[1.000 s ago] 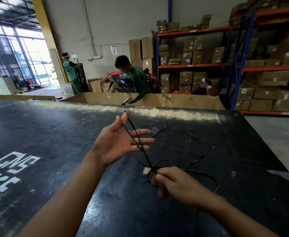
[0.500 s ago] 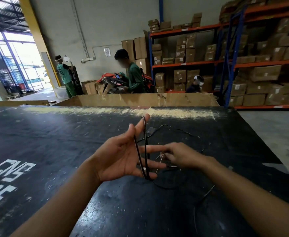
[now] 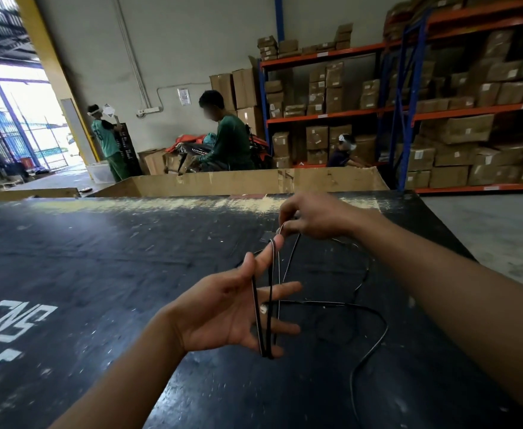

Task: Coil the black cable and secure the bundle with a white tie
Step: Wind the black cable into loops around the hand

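Here the black cable is seen as a thin, glossy cord, partly wound and partly loose. Several strands are looped lengthwise around the left hand, which is held palm-up with the fingers spread; the loops run from the raised thumb tip down to the little finger, where they are bunched together. The strands catch the light and show pale streaks along their length. A small pale spot is seen on the cable near the middle of the loops, though what it is cannot be told.

From the thumb a strand is led up to the right hand, whose fingertips are pinched shut on the cable just above and beyond the left thumb. The two hands are held apart, joined only by the cord.

The remaining length is laid loosely on the dark, scuffed worktop to the right of the left hand, where it is curved in a wide open loop and trails toward the near edge.
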### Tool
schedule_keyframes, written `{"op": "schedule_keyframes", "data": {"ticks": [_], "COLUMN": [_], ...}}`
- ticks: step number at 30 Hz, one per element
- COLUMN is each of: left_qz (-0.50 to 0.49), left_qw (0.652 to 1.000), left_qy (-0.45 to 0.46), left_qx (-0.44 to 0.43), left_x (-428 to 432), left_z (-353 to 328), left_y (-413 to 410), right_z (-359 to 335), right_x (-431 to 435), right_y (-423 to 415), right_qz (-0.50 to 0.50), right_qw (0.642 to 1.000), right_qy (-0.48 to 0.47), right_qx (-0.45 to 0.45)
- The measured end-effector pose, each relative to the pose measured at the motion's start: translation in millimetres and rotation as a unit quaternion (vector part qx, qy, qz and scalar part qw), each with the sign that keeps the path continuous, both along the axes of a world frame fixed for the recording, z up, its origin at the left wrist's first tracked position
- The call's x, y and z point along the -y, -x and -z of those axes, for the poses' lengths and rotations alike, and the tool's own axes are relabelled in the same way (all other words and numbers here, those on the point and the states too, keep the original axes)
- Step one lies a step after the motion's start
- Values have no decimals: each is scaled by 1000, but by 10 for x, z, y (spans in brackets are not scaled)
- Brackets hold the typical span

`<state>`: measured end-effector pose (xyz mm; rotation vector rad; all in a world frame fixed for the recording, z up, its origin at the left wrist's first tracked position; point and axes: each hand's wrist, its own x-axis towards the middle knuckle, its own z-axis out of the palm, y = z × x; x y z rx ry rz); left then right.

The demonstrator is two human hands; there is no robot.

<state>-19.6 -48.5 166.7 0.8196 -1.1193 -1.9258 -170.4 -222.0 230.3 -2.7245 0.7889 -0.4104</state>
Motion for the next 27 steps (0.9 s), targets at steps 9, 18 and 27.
{"op": "schedule_keyframes", "data": {"ticks": [9, 18, 27], "left_qz": [-70, -141, -268], "left_qw": [995, 987, 962], "left_qy": [-59, -61, 31], "left_qx": [45, 43, -45], "left_x": [129, 306, 412], "left_z": [203, 181, -151], "left_y": [-150, -314, -616], "right_z": [-426, -413, 296], "right_x": [-43, -215, -780], "right_y": [115, 168, 255], "right_qz": [18, 36, -22], "right_qw": [997, 996, 977], "right_qy": [55, 33, -187], "right_qx": [55, 72, 98]}}
